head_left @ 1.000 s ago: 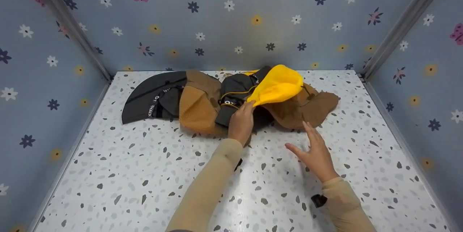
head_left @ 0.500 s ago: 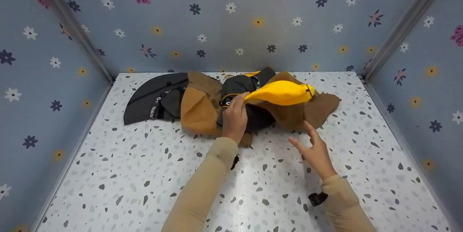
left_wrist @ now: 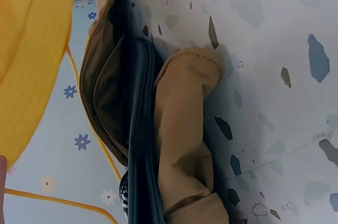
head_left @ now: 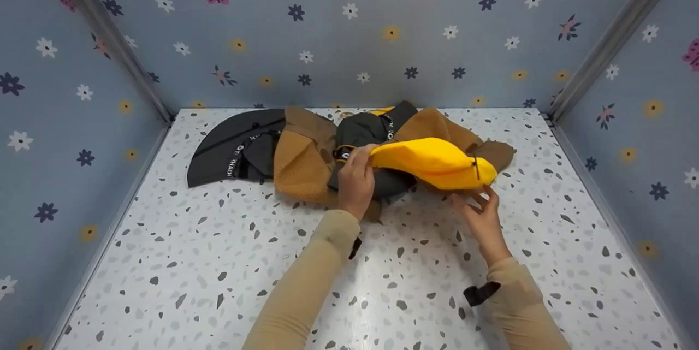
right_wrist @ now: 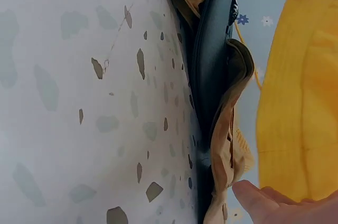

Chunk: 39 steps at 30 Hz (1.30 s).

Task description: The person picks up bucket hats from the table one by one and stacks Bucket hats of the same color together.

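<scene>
A yellow fabric bucket hat [head_left: 431, 163] with a yellow cord [left_wrist: 100, 145] hangs folded above other hats. My left hand [head_left: 356, 182] pinches its left end; in the left wrist view just a sliver of a finger shows beside the yellow brim [left_wrist: 37, 60]. At the hat's lower right edge is my right hand [head_left: 485, 221], its fingertips touching or nearly touching the fabric and its thumb apart. The right wrist view shows that thumb [right_wrist: 253, 197] below the yellow brim [right_wrist: 285, 113]. Below lie a black hat [head_left: 363, 127] and a brown hat [head_left: 437, 123], partly covered.
Farther left lie a tan hat [head_left: 303, 167] and a black wide-brimmed hat [head_left: 235, 148] with lettered straps. The hats form a row along the back of a white speckled table [head_left: 218, 284]. Flower-patterned panels [head_left: 349, 33] enclose the back and sides.
The yellow hat has swung down and to the right, from raised to stretched out sideways. My left hand has shifted slightly left. My right hand has moved up to the hat's edge.
</scene>
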Available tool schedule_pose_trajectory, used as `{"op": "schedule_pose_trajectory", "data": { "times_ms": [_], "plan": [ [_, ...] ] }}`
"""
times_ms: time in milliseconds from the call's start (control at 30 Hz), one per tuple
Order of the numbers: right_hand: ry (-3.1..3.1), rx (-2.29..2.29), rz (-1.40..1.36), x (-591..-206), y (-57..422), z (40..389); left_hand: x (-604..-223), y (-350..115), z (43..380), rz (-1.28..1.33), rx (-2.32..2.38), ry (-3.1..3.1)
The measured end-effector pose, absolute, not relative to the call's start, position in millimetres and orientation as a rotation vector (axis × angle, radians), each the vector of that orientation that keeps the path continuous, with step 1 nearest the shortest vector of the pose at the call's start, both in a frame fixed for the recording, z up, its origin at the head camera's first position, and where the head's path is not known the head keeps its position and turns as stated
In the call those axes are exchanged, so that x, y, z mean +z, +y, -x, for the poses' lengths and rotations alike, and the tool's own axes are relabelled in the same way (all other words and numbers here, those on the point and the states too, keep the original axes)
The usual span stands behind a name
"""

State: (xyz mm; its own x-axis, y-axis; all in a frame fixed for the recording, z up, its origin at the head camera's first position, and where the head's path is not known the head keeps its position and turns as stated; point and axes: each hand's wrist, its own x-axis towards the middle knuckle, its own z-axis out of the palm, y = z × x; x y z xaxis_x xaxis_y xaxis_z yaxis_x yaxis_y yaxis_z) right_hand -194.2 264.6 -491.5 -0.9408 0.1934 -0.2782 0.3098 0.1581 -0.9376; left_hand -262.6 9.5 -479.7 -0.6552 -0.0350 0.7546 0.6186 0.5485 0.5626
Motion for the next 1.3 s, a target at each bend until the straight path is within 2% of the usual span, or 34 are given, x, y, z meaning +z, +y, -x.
{"op": "schedule_pose_trajectory", "data": {
  "times_ms": [433,900,1133,1300],
  "plan": [
    [2.061,-2.250,-0.707,-492,274,198,-479,5,259,0.399,-1.243,-2.003],
    [1.684,-2.789,-0.421,-489,272,191,-482,4,254,0.406,-1.440,-2.043],
    [1.410,-2.960,-0.424,-487,275,190,-486,1,250,0.531,-1.583,-1.979],
    [1.236,-3.044,-0.358,-489,276,188,-486,0,248,0.496,-1.573,-1.947]
  ]
}}
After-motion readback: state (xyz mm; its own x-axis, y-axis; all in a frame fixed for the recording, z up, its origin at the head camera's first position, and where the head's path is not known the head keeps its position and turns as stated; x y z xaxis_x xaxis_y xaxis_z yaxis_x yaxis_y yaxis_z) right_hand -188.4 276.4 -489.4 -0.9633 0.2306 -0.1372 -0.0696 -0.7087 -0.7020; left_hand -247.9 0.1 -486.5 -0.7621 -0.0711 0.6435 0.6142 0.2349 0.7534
